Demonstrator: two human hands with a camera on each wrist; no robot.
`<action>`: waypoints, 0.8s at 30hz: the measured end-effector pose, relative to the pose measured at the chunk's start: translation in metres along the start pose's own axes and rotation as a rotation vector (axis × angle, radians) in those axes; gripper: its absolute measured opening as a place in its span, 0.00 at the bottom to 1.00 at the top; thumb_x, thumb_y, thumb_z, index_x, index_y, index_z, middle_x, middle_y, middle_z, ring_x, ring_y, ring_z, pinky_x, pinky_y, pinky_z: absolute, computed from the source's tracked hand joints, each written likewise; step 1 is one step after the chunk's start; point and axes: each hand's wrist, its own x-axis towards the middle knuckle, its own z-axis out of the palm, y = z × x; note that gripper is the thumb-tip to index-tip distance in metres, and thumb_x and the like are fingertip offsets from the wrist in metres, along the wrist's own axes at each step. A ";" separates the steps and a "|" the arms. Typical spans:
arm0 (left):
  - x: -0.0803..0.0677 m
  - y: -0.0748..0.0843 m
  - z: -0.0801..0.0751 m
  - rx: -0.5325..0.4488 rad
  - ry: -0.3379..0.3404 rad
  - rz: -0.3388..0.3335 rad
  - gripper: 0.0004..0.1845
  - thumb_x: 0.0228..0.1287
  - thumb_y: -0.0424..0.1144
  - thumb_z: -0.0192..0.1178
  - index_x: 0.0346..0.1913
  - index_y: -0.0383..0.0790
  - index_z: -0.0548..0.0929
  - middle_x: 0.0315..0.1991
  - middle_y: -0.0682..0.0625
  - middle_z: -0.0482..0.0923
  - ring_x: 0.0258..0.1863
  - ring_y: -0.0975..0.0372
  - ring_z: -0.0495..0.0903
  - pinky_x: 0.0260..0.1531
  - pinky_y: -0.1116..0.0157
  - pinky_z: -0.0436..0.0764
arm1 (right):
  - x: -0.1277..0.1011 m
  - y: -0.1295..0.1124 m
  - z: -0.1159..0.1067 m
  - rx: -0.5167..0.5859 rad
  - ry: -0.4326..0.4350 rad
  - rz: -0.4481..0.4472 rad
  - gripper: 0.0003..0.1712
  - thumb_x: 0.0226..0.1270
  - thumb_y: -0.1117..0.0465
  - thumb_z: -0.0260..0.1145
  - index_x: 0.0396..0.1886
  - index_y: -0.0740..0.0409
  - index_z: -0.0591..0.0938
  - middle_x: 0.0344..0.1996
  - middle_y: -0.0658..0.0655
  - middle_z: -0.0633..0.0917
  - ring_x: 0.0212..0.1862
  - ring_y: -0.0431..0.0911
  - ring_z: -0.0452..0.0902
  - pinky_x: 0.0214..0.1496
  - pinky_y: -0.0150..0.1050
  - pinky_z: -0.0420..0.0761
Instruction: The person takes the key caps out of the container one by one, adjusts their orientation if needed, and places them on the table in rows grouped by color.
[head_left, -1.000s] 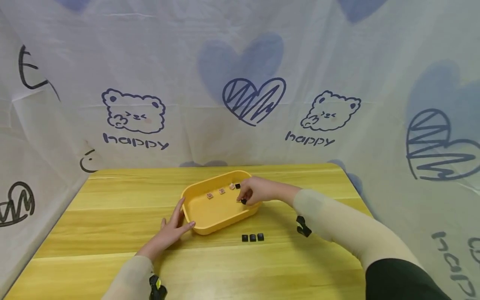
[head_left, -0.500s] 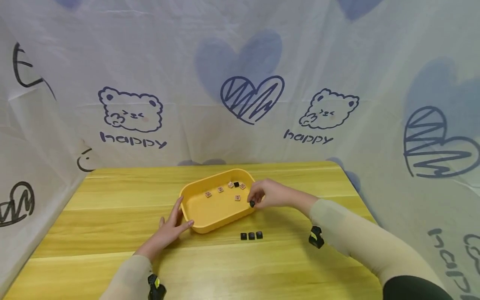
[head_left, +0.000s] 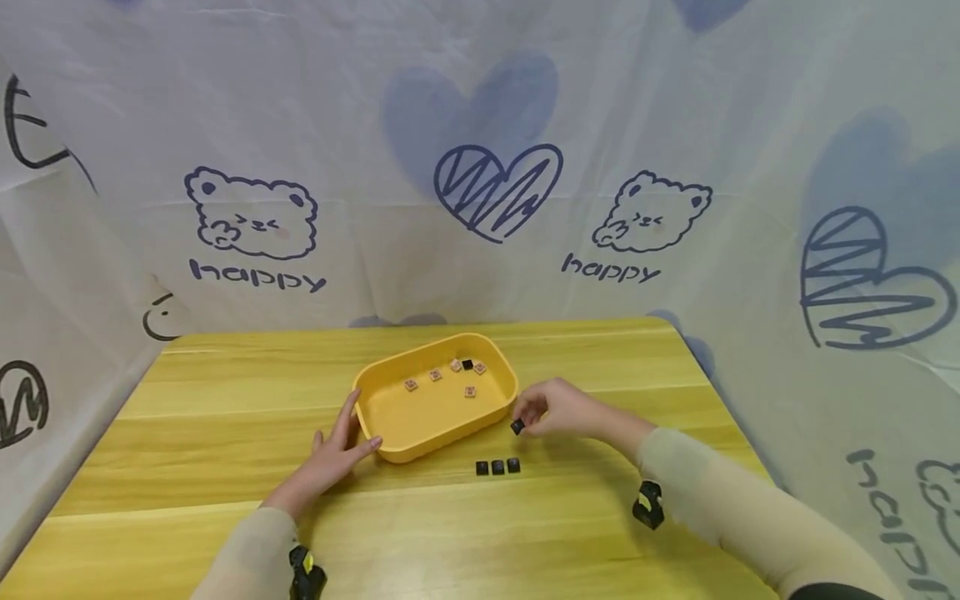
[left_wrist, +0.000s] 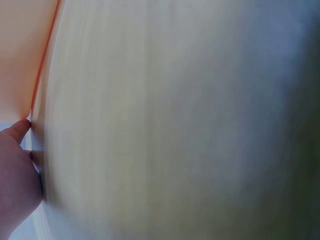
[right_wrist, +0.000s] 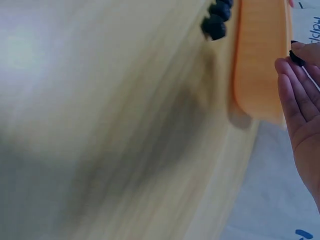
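Pinching a black piece [head_left: 517, 427] outside the yellow tray [head_left: 390, 446], the right hand [head_left: 558, 410] nears three lined-up pieces [head_left: 497, 467]; one black piece [head_left: 468, 365] remains inside. The left hand [head_left: 337, 446] rests flat-fingered against the tray.

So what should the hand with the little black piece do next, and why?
Probably lower it beside the row. The right hand pinches a black keycap above the table, near the three black keycaps lined up by the yellow tray. The left hand rests against the tray.
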 end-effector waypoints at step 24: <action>0.000 0.002 -0.002 0.005 -0.010 -0.015 0.49 0.72 0.54 0.54 0.77 0.53 0.28 0.74 0.29 0.44 0.73 0.39 0.42 0.62 0.37 0.18 | -0.030 0.024 0.039 0.018 0.124 0.126 0.08 0.56 0.68 0.74 0.37 0.62 0.87 0.30 0.51 0.87 0.33 0.40 0.82 0.36 0.31 0.82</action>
